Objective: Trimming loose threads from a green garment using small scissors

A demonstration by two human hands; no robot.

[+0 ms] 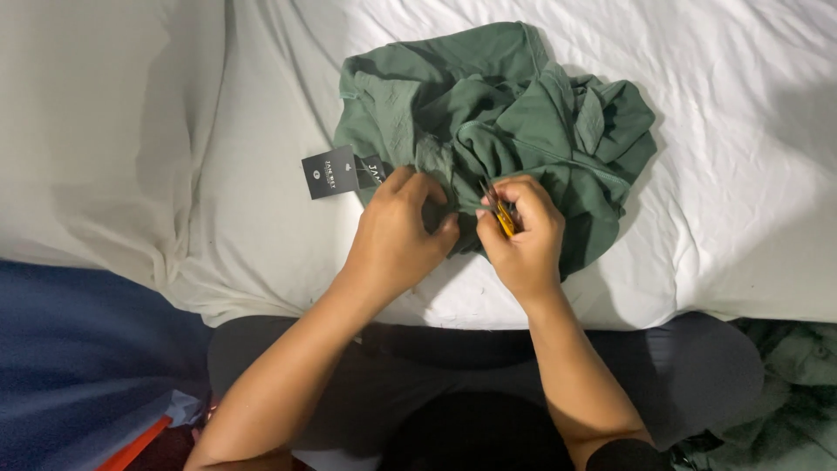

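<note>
White bed sheet (697, 174) carries the crumpled green garment (497, 113), black tags (342, 171) at its left edge, where I watch my left hand (397, 240) pinch fabric and my right hand (521, 240) grip small yellow-handled scissors (499, 209), which might nick cloth.

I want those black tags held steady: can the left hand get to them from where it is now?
Probably yes. The left hand pinches the green garment right beside the black tags, which lie exposed on the white sheet with nothing covering them. The right hand, holding a small yellow tool, is clear of that side.
</note>
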